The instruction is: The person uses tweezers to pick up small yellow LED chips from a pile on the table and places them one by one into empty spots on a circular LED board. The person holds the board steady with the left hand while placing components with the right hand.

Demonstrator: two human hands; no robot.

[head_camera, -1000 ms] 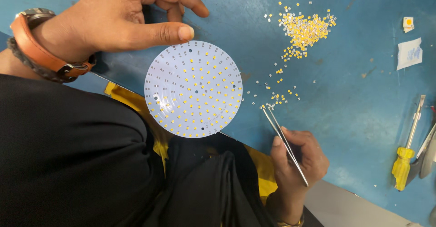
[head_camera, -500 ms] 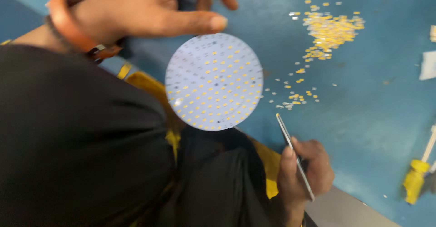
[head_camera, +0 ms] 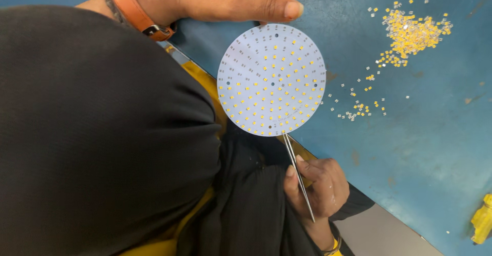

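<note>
A round white circuit board is lying flat on the blue surface, near its front edge. It is dotted with rings of small yellow chips, with bare pads around its rim. The board's top edge is being touched by the left hand, thumb extended. Thin metal tweezers are being clamped in the fingers of the right hand, their tips meeting the board's lower edge. Loose yellow chips are lying scattered well apart.
</note>
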